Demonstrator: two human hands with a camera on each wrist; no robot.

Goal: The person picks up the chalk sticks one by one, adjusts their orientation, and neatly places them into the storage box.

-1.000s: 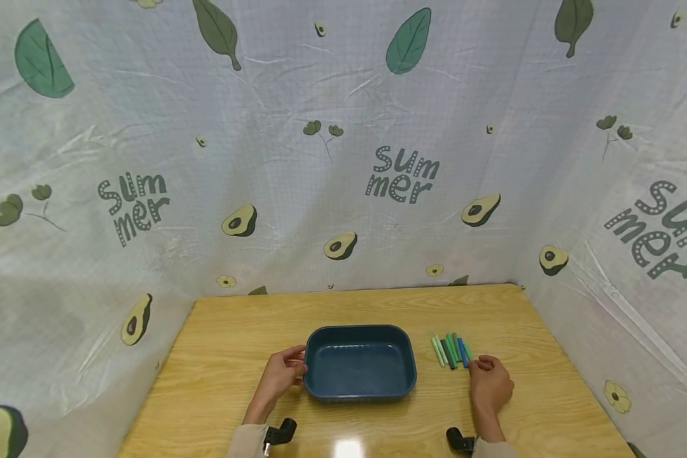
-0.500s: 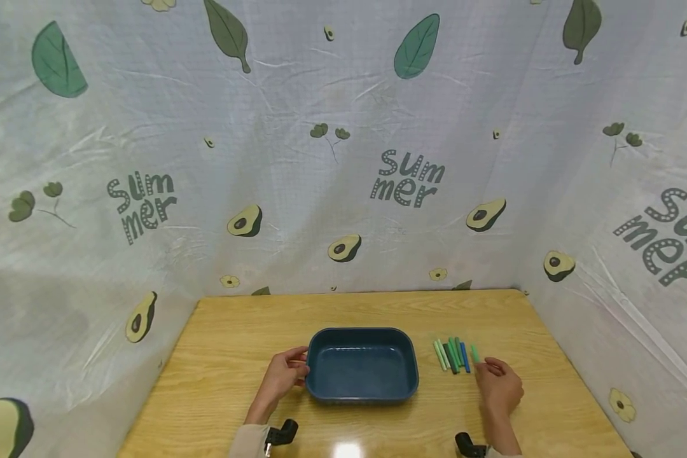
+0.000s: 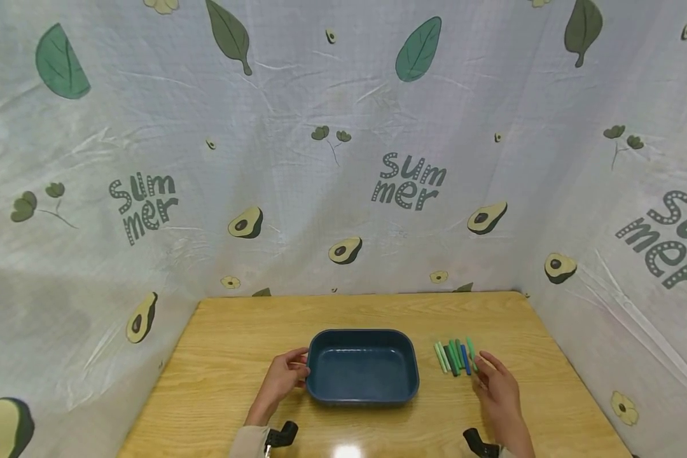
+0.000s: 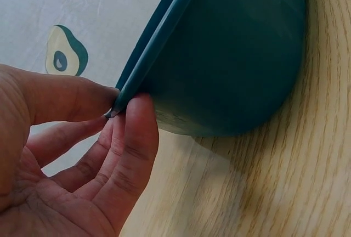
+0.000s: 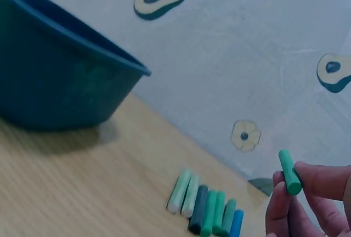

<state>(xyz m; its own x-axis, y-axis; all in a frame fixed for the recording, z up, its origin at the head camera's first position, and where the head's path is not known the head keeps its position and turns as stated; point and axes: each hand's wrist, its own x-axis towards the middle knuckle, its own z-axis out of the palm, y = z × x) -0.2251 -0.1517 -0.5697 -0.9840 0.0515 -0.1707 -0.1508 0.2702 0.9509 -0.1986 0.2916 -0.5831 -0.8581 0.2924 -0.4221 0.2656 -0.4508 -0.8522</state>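
On the table stands a dark blue rectangular tray [image 3: 362, 375] with rounded corners. My left hand [image 3: 283, 378] pinches its left rim, with the thumb [image 4: 82, 100] inside and fingers under the outer edge. Right of the tray, my right hand [image 3: 498, 385] holds a bright green chalk-like stick [image 5: 289, 172] between thumb and fingers, raised at a slant. Similar sticks lie side by side in a row nearby: pale green ones [image 5: 180, 190], a dark green one [image 5: 198, 209], several mid-green ones and a blue one [image 5: 237, 224].
The wooden table [image 3: 252, 318] meets a pale cloth backdrop [image 3: 298, 191] printed with avocados, leaves and lettering at its back and sides. Black wrist mounts [image 3: 282, 434] sit on both forearms near the table's front.
My right hand has drawn the bright green stick away from the row's right end, shifted right and turned, with its fingers opening out somewhat. My left hand stays on the tray rim.
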